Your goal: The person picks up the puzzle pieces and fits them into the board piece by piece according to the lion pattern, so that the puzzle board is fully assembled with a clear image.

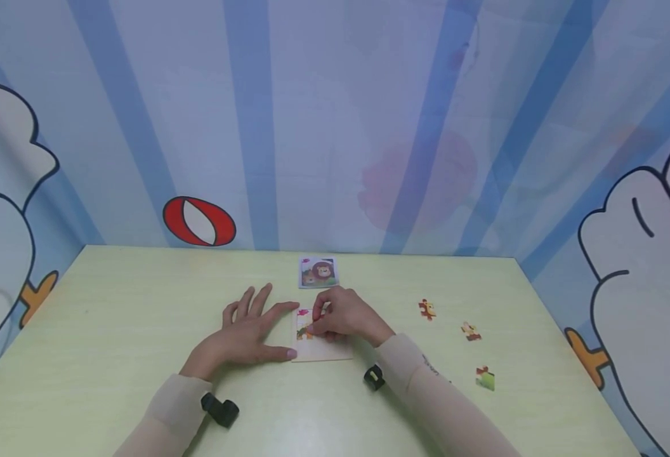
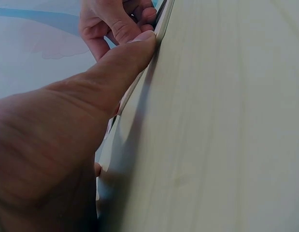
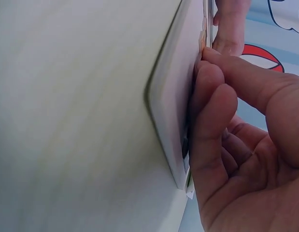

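Note:
A white puzzle board (image 1: 323,353) lies near the middle of the table, with picture pieces (image 1: 302,331) along its left side. My left hand (image 1: 243,336) is spread beside it, thumb and index fingertip at the board's left edge. Over the board's upper middle is my right hand (image 1: 343,315), fingers bent and thumb and fingertips together at a puzzle piece, mostly hidden by them. In the right wrist view those fingertips (image 3: 209,72) come right down to the board (image 3: 171,92), by an orange bit of picture. The left wrist view has my left thumb (image 2: 135,48) at the board's edge.
Behind the board lies a square lion picture card (image 1: 318,273). Loose puzzle pieces lie to the right: one upper (image 1: 427,309), one middle (image 1: 471,331) and a green one (image 1: 485,378). A printed cloth backdrop (image 1: 323,127) stands along the table's far edge.

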Demonstrator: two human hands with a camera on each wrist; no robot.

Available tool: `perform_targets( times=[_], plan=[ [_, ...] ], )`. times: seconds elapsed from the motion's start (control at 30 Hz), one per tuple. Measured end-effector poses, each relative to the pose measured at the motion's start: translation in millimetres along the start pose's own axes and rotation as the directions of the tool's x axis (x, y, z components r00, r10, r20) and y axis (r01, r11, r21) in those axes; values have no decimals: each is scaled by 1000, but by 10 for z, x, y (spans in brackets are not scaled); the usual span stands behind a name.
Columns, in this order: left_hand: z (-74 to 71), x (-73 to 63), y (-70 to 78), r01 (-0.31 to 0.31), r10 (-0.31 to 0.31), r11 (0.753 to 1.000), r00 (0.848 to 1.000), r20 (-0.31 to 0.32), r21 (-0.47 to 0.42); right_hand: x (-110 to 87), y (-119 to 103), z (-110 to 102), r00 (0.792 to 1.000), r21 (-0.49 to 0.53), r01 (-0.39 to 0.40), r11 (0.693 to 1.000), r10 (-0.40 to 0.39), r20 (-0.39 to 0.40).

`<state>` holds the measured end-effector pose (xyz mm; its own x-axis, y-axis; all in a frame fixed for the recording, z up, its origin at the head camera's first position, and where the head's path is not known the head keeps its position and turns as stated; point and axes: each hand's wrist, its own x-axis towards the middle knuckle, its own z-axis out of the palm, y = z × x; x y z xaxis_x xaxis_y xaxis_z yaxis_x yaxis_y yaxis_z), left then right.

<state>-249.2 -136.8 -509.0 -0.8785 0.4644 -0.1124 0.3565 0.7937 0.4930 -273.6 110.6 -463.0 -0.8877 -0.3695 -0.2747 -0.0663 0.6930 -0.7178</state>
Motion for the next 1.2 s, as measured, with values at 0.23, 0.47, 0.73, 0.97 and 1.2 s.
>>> perform_targets(
  times=[0.23, 0.47, 0.73, 0.97, 1.2],
  plan=[
    [-51, -23, 63, -5, 6, 1000, 1000, 8, -25, 4, 1, -2, 1000, -10, 8, 1000, -8, -1],
    [-134, -56, 130, -5, 6, 999, 999, 35, -37, 35, 4, 3, 1000, -20, 17, 1000, -17, -4],
    [-77, -40, 78, -20, 20, 1000, 1000, 10, -22, 4, 79, -99, 996, 29, 88, 996, -88, -3],
    [0, 17, 7, 14, -14, 1000, 1000, 15, -7, -116, 222, -344, 994, 117, 112, 987, -110, -27],
    [16, 8, -1, -2, 2, 1000, 1000, -3, -22, -288, 407, -619, 998, 235, 67, 970, -70, 4]
  ],
)
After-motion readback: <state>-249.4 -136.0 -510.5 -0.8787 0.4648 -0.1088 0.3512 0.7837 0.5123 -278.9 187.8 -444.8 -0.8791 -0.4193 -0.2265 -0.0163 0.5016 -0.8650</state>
